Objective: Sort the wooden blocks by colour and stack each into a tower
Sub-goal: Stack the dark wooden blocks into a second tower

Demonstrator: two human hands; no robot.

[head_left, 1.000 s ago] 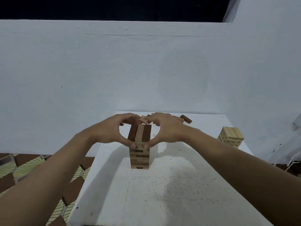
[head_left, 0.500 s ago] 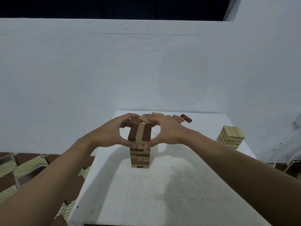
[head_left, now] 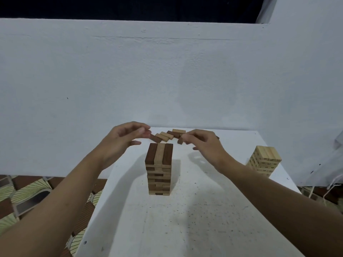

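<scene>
The mixed tower [head_left: 159, 167] stands on the desk [head_left: 185, 229], between and below the left hand [head_left: 122, 141] and the right hand [head_left: 203, 143]. The left hand is loosely curled and empty, and the right fingertips meet a dark block [head_left: 179, 141], gripped or not I cannot tell. Loose blocks [head_left: 164, 136] lie just beyond the fingertips: best to take one colour and lift high, so neither wrist brushes the tower.

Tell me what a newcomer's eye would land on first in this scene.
The tower of mixed dark and pale blocks stands in the middle of the white table, with the left hand and right hand raised above it on either side, clear of it. Behind the hands, loose blocks lie scattered near the far edge. An all-pale tower stands at the table's right edge.
</scene>
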